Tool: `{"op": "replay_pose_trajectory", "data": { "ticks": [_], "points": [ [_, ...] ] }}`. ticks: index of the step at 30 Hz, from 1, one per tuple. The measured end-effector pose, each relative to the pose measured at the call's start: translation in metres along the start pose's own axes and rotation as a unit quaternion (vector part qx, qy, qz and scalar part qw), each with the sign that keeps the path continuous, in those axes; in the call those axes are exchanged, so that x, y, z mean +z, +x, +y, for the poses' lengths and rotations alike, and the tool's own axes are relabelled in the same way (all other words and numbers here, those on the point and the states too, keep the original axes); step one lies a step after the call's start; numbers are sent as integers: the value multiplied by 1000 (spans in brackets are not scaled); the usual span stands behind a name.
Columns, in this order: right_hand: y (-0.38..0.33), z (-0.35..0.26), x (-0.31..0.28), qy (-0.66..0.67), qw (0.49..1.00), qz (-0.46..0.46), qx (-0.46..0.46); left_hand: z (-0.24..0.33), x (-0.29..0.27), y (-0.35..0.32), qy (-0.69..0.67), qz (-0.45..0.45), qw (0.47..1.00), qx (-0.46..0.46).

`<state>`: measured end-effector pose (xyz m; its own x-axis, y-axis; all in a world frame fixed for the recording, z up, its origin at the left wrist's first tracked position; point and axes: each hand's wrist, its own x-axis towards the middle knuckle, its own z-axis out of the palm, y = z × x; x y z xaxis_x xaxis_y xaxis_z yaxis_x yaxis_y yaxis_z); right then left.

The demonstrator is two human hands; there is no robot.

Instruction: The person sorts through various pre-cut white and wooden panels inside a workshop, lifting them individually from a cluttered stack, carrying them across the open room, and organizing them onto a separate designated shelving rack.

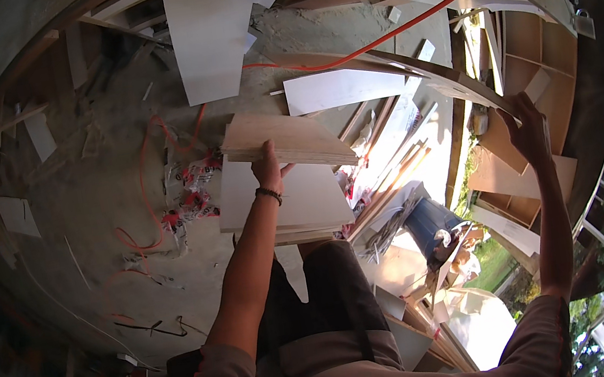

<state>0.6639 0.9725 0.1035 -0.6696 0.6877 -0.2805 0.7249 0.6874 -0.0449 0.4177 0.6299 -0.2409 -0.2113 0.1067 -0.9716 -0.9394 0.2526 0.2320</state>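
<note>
My left hand (267, 167) grips the near edge of a stack of thin plywood boards (286, 139), held above a larger white board (284, 199) on the floor. My right hand (529, 128) is raised to the right and holds the end of a long, dark, curved strip of wood (409, 66) that arcs away to the left over the floor. A dark band sits on my left wrist.
White panels (209, 40), (341, 88) and wood offcuts litter the concrete floor. An orange cable (388, 34) snakes across it. A dark blue bucket (429, 221) stands among scraps at right, beside a wooden cabinet carcass (530, 70). Grass and trees show beyond the railing.
</note>
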Motion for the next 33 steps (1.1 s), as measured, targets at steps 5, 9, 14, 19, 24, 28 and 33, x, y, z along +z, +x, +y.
{"op": "replay_pose_trajectory", "data": {
  "ticks": [5, 9, 14, 19, 24, 28, 33],
  "points": [
    [-46, 14, -31, -52, 992, 22, 115, -5, -3, -1, -3, -8, 1000, 7],
    [-95, 15, -71, -30, 977, 38, 208, -2, 0, -4, 6, -7, 1000, 27],
    [-153, -1, -159, -54, 962, 45, 264, -3, -3, 2, 5, -2, 999, 32],
    [-173, -51, -229, -153, 938, -13, 310, -2, 0, 1, -8, -17, 999, 36],
    [-163, -64, -211, -232, 933, -76, 264, -11, -4, 11, -15, -24, 998, 53],
    [-138, -45, -144, -13, 981, -89, 174, -7, 0, 7, -18, -34, 998, 52],
    [-69, -76, -72, 19, 997, -41, 57, 0, -10, 3, 18, -82, 996, 44]
  ]
}}
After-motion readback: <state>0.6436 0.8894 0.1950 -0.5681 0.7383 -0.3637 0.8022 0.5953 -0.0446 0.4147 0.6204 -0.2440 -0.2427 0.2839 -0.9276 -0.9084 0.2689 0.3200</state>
